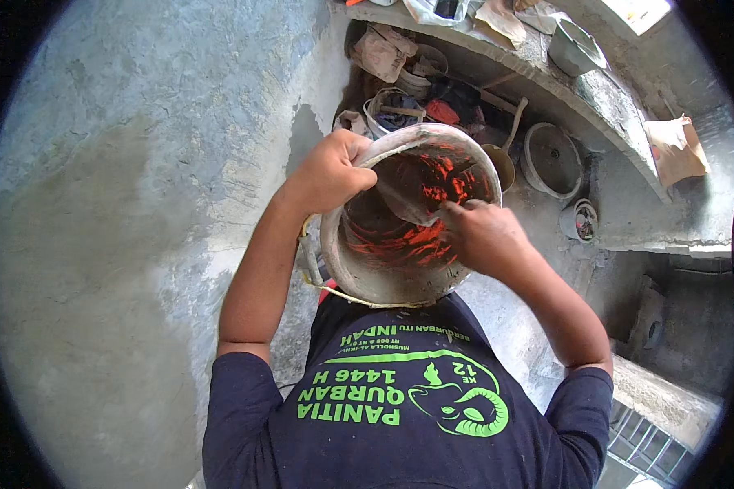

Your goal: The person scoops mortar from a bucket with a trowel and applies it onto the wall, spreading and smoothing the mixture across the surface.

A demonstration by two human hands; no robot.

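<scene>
A round bucket (pixel 330 236), coated in dried grey cement, is tilted so that its mouth faces me, close against my dark shirt. Orange-red streaks show through the grey on its inner wall. My left hand (pixel 332 173) is closed over the upper left rim, thumb inside. Reaching in from the right, my right hand (pixel 488 236) is closed at a flat grey blade (pixel 408 198), which looks like a trowel's; its handle is hidden by the fist. The bucket's yellowish wire handle (pixel 324 287) hangs at the lower left, with a grey grip on it.
Beyond the bucket stand a white pail (pixel 381 122) with dark cloth, a long-handled dipper (pixel 501 160), a round grey tub (pixel 551 160) and a small pail (pixel 580 221). A concrete ledge (pixel 628 134) curves along the upper right, bearing a grey bucket (pixel 577 49). A rough plastered wall (pixel 139 204) rises at left.
</scene>
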